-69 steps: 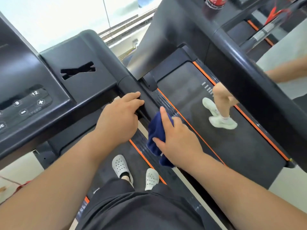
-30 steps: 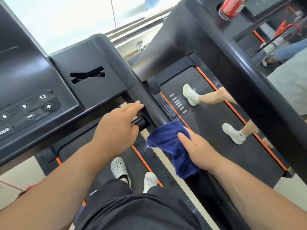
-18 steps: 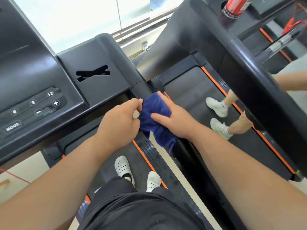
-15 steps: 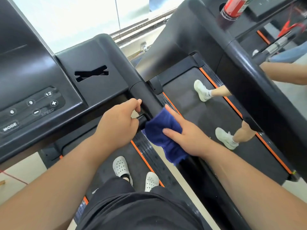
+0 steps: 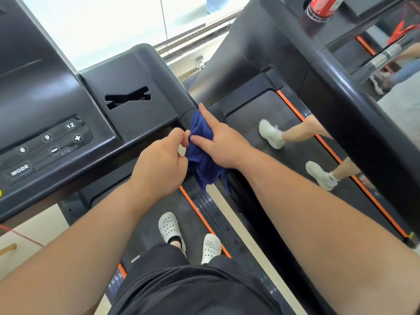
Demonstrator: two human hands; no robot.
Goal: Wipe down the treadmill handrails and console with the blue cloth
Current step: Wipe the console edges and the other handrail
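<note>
The blue cloth (image 5: 202, 153) is wrapped over the black right handrail (image 5: 187, 115) just below where it joins the console (image 5: 95, 110). My right hand (image 5: 222, 144) presses the cloth against the rail, index finger stretched up toward the joint. My left hand (image 5: 161, 162) sits right beside it with fingers curled, thumb and fingertips touching the cloth's left edge; whether it grips the rail underneath is hidden. The console shows speed buttons (image 5: 56, 142) on its dark panel at left.
A neighbouring treadmill (image 5: 284, 137) runs on the right, with another person's legs and white shoes (image 5: 271, 134) on its belt. Its thick black handrail (image 5: 354, 114) crosses the upper right. A red bottle (image 5: 322, 6) stands in its cup holder. My own feet (image 5: 170, 228) are below.
My right hand slid the cloth back up the handrail toward the console joint. My left hand stayed by the rail's end and now touches the cloth's edge.
</note>
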